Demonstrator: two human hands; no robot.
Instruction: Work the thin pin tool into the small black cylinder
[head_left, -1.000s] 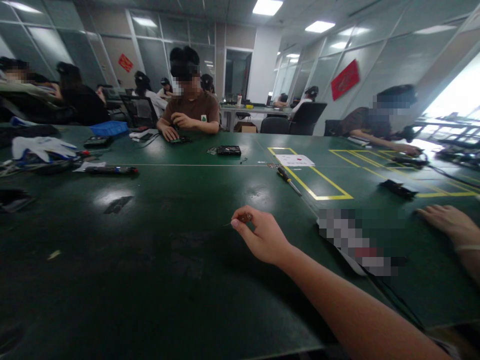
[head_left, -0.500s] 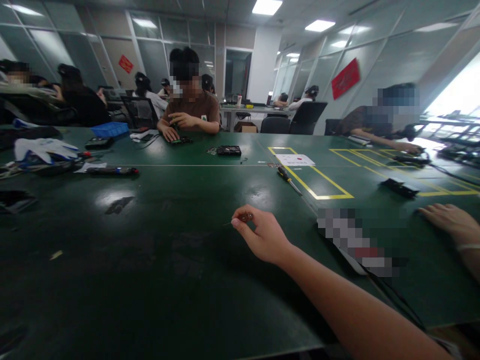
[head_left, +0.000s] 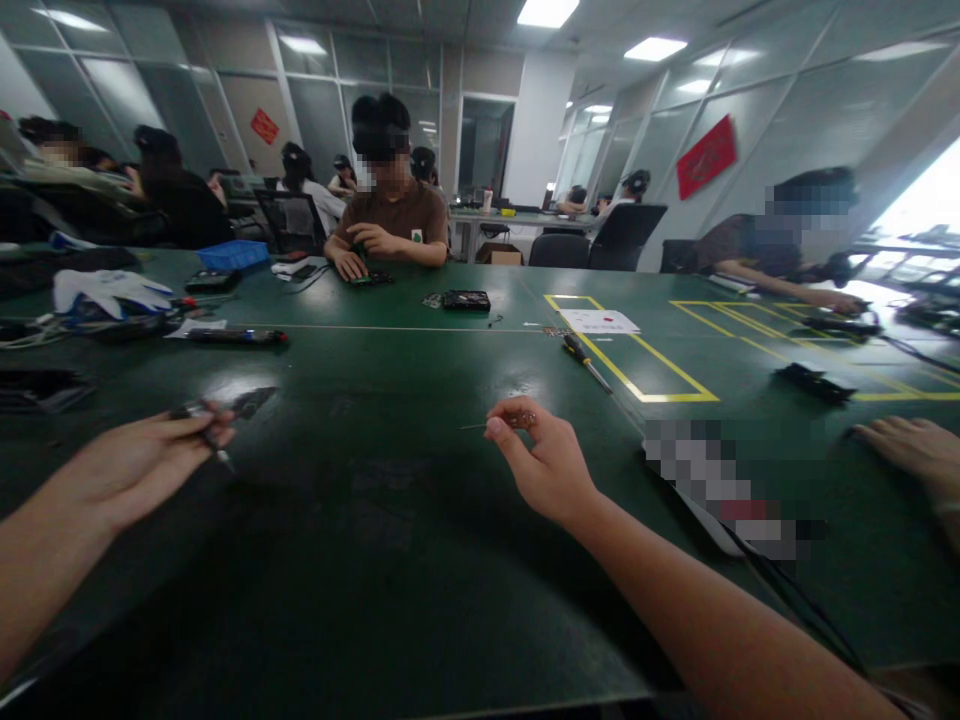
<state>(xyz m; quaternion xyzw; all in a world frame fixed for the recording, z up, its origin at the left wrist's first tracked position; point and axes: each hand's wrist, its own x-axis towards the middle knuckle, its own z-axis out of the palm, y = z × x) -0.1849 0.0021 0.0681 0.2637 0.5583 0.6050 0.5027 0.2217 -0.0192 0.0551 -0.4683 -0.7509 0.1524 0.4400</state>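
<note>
Scanning left to right: white gloves [head_left: 112, 292] at the far left of the green surface [head_left: 375, 370]. Next, my left grip [head_left: 142, 455], curled around a small dark tool [head_left: 210, 436] with a pale metal tip angled down and rightward. Tool type too blurred to call from my end. It's near a dark patch [head_left: 255, 398]; contact, can't tell. Should be light and stiff, maybe slick if smooth; I'd hold the dark body and keep off the point.

Mid-surface: a thin wire [head_left: 472, 428] juts left from a small coppery piece [head_left: 525, 420], well apart from the tool. My right grip [head_left: 547, 460] is closed on it, thumb against forefinger, part of it hidden. Probably featherlight; body fairly firm, wire springy and easy to bend. Best hold I can see: pinch the body, light pressure, leave the wire free.

Beyond the right grip, a screwdriver [head_left: 576, 348] lies by yellow tape [head_left: 675, 378]; likely the heavier item, take it by the handle. Far right, another person's hand [head_left: 904, 440] rests on the surface.
</note>
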